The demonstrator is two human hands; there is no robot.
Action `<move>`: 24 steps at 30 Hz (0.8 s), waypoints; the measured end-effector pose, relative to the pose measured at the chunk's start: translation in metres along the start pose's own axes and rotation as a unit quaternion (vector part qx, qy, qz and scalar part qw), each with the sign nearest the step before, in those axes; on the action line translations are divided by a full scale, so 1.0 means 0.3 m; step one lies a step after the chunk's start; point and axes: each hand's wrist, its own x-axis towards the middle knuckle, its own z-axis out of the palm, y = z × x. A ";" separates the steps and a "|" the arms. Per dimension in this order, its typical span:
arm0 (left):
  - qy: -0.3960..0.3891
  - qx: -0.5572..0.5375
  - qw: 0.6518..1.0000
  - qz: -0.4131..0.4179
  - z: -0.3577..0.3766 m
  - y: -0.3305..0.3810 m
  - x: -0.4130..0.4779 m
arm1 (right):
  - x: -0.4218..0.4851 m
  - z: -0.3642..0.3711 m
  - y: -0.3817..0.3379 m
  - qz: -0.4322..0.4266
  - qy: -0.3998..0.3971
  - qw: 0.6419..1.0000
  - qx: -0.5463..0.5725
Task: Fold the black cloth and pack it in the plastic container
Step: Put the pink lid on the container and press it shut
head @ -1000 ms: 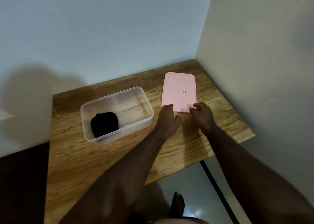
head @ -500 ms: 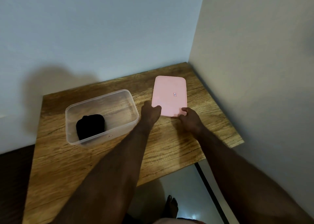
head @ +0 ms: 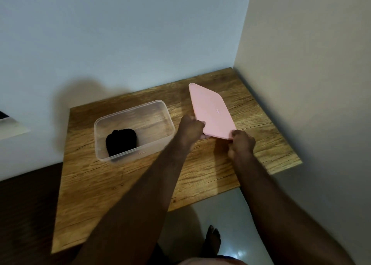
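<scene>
The folded black cloth point(head: 121, 141) already lies inside the clear rectangular plastic container point(head: 163, 112) at 9 o'clock on the wooden surface point(head: 204, 170), so the left hand point(head: 190, 128) and right hand point(head: 242, 142) clamp the near edge of the flat pink plastic lid point(head: 210, 112), tilting it up, probably for closing.

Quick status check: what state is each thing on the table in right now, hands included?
Plastic container: open, upright, no lid on.
Black cloth: folded, inside the container's near left corner.
Pink lid: gripped at its near edge, tilted.
Left hand: closed on the lid.
Right hand: closed on the lid.
</scene>
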 end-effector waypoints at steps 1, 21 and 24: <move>-0.002 -0.016 1.000 0.002 -0.004 -0.001 -0.021 | -0.021 0.012 0.006 0.006 -0.002 1.000 0.028; 0.152 -0.213 0.952 0.157 -0.909 0.115 -0.230 | -0.361 0.355 0.093 -0.078 -0.343 0.925 -0.145; 0.134 -0.171 0.969 0.120 -0.981 0.037 -0.241 | -0.371 0.417 0.088 -0.126 -0.247 0.936 -0.218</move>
